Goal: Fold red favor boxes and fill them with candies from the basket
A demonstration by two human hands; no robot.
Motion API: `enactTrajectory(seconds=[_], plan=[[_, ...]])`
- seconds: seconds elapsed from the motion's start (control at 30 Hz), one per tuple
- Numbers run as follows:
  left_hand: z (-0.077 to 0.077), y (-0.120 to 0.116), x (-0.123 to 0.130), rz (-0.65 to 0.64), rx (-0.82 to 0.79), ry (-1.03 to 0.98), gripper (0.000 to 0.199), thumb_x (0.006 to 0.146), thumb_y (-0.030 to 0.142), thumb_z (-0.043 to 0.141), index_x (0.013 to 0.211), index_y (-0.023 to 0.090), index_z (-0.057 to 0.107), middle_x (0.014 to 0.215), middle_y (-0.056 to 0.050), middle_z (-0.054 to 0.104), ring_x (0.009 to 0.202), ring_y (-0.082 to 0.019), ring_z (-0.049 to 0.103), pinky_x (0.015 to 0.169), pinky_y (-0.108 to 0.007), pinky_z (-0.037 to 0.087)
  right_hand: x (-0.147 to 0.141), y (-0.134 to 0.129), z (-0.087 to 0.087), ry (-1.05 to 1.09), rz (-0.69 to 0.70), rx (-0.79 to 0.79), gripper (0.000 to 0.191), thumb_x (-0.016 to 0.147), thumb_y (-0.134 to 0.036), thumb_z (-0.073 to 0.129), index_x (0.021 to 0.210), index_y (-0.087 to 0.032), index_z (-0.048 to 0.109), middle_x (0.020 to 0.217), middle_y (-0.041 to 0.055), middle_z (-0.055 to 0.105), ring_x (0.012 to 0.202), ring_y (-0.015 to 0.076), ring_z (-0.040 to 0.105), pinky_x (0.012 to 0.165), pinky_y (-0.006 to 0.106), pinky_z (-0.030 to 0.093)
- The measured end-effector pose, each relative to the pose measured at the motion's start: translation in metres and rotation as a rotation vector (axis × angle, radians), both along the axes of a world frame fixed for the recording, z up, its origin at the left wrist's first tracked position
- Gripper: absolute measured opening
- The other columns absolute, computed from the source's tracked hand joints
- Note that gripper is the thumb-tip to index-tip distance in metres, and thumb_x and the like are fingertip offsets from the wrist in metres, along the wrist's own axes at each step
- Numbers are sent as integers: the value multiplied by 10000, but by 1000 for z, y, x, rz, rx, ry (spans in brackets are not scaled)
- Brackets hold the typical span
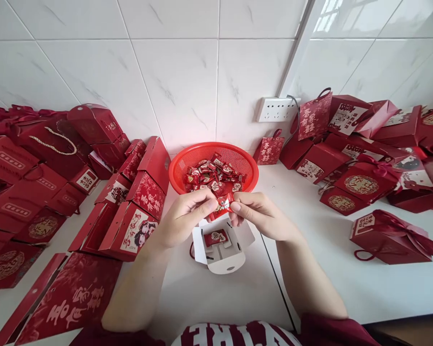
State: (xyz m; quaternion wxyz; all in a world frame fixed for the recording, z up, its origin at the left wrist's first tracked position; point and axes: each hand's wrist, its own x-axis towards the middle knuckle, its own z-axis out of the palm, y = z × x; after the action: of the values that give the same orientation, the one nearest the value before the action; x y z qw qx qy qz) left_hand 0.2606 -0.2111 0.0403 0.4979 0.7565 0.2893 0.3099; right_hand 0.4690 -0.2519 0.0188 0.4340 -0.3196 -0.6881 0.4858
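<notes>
Between my two hands is a small red wrapped candy (222, 205). My left hand (187, 215) pinches its left end, and my right hand (258, 214) pinches its right end. Just below them stands a small open box (226, 263), white inside, with its flaps spread. One red wrapped packet (215, 236) lies in that box. Behind my hands a red plastic basket (176, 166) holds several red wrapped candies (216, 172).
Red gift boxes (132, 230) and bags crowd the left side. More red boxes (361, 185) are piled at the right, with one ribboned box (393, 238) nearer. A power strip (277, 109) is on the tiled wall (173, 86).
</notes>
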Motion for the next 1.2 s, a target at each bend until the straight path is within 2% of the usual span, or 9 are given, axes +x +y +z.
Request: enactTrajectory(seconds=[0.27, 0.4, 0.5, 0.6, 0.77, 0.83, 0.93, 1.07, 1.2], plan=[[3, 3, -3, -31, 67, 91, 294, 977, 367, 418, 792, 167, 529, 729, 5, 459, 682, -112, 433, 631, -229, 348, 5, 1, 5, -142, -29, 60, 336, 1001, -380, 448, 787, -163, 590, 751, 23, 629, 680, 113, 576, 658, 237, 471], [7, 7, -8, 33, 144, 226, 324, 970, 385, 423, 736, 173, 498, 692, 22, 446, 650, -106, 409, 600, -221, 324, 2, 4, 6, -269, -86, 113, 343, 1012, -373, 415, 774, -172, 559, 747, 15, 622, 680, 113, 568, 663, 237, 447], [7, 10, -11, 17, 200, 415, 329, 959, 402, 427, 755, 183, 564, 711, 15, 528, 668, -122, 469, 600, -224, 332, -1, 0, 8, -451, -200, 178, 257, 1001, -333, 435, 827, -184, 550, 752, 2, 618, 658, 117, 537, 626, 242, 408], [1, 11, -11, -126, 242, 577, 333, 927, 399, 468, 743, 193, 654, 754, -11, 616, 680, -146, 543, 611, -237, 354, 5, -14, 15, -619, -344, 225, 146, 985, -304, 460, 956, -201, 560, 806, 7, 649, 667, 134, 551, 636, 261, 402], [-10, 6, -9, -185, 184, 622, 201, 792, 410, 635, 868, 249, 728, 775, -18, 686, 669, -184, 613, 607, -243, 375, 50, -45, 23, -815, -551, 170, 183, 959, -338, 490, 1063, -232, 597, 973, 46, 701, 849, 197, 648, 752, 311, 448], [-11, 5, -10, -157, 184, 631, 233, 805, 440, 614, 879, 241, 712, 764, -20, 681, 655, -185, 613, 592, -240, 367, 77, -54, 16, -929, -741, 75, 215, 906, -347, 553, 1084, -234, 595, 986, 56, 703, 896, 228, 655, 770, 335, 457], [-10, 5, -13, -143, 214, 709, 279, 860, 470, 541, 886, 226, 674, 794, -30, 683, 652, -185, 608, 567, -239, 344, 111, -60, -7, -1140, -934, -146, 391, 772, -371, 661, 1112, -194, 586, 975, 123, 687, 760, 257, 655, 594, 324, 438], [-8, 4, -16, -116, 228, 758, 321, 880, 480, 518, 1011, 225, 663, 893, -53, 694, 707, -204, 622, 570, -248, 351, 124, -54, -37, -1366, -879, -426, 221, 729, -193, 592, 947, -171, 616, 769, 111, 656, 633, 246, 621, 501, 297, 346], [-3, 3, -16, -106, 232, 718, 374, 896, 465, 513, 1163, 237, 641, 1031, -66, 690, 904, -239, 638, 717, -275, 424, 104, -47, -29, -1350, -804, -190, 208, 796, -108, 470, 860, -217, 634, 817, 69, 656, 672, 217, 612, 528, 297, 349]])
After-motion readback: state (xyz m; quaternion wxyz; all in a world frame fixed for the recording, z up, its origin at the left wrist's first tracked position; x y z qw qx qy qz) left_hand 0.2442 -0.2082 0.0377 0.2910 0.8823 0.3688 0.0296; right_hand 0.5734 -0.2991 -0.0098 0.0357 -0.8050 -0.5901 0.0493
